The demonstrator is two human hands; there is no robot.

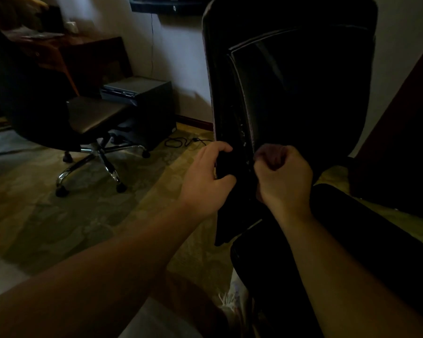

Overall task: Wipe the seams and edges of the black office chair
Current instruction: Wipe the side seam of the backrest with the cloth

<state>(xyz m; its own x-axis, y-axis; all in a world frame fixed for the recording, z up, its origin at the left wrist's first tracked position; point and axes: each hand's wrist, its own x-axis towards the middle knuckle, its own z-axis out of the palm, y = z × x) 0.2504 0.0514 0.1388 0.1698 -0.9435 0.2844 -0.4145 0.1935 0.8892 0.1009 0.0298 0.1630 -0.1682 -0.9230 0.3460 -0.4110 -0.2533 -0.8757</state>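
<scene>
The black office chair (291,81) is standing close in front, its back toward the camera. The left hand (206,176) is gripping the backrest's left edge, steadying it. The right hand (282,175) is curling tight at the stitched seam (242,113); whether it is holding a cloth I cannot tell. Next, probably working along that seam. Open carpet (132,203) is lying leftward; another chair (88,118) stands well apart.

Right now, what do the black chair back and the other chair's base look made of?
Tall black office chair back: looks like leather or faux leather, with a dull sheen and stitched seams along a raised panel; the dim light leaves open which. Five-spoke base of the second chair: polished chrome-like metal with bright reflections, on black castors, probably plastic.
</scene>
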